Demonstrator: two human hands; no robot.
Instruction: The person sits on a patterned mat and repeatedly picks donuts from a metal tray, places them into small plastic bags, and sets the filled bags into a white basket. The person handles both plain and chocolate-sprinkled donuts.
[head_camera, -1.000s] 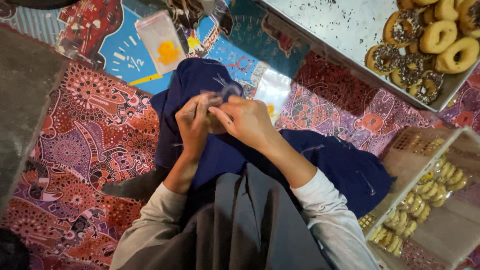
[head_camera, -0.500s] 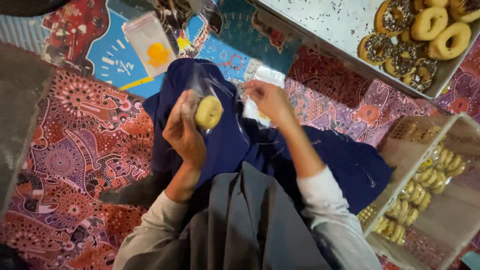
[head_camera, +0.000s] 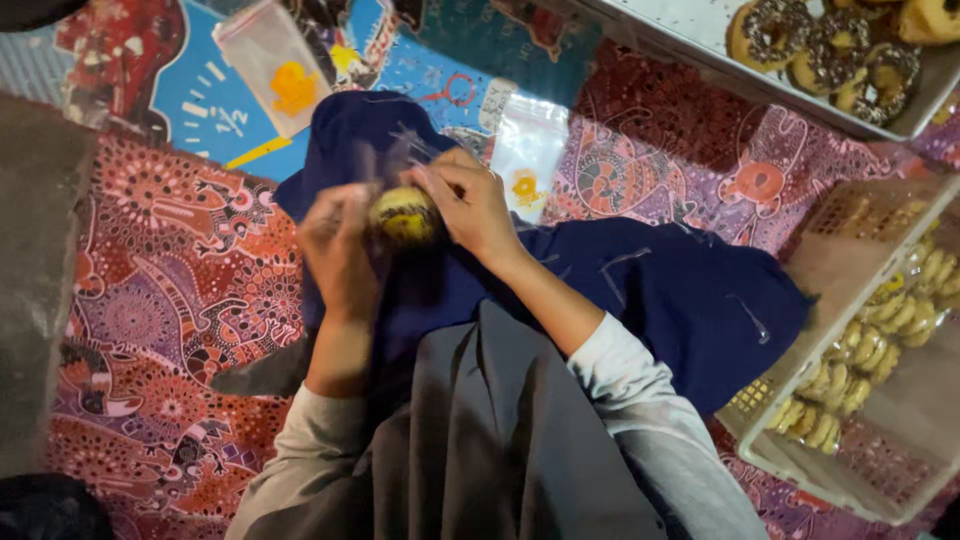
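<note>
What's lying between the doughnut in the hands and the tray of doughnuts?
In the head view, a small clear bag lies flat on the patterned cloth between the doughnut and the tray.

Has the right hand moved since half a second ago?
Yes. The right hand has come back left from beside the small clear bags to meet the left hand at the bagged doughnut.

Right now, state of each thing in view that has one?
Left hand: blurred, at the round yellow pastry.
Right hand: pinching the pastry's clear wrap.
Clear plastic bags: flat on the patterned cloth.
Metal tray: holds sprinkled doughnuts.
White plastic basket: partly filled with pastries.
</note>
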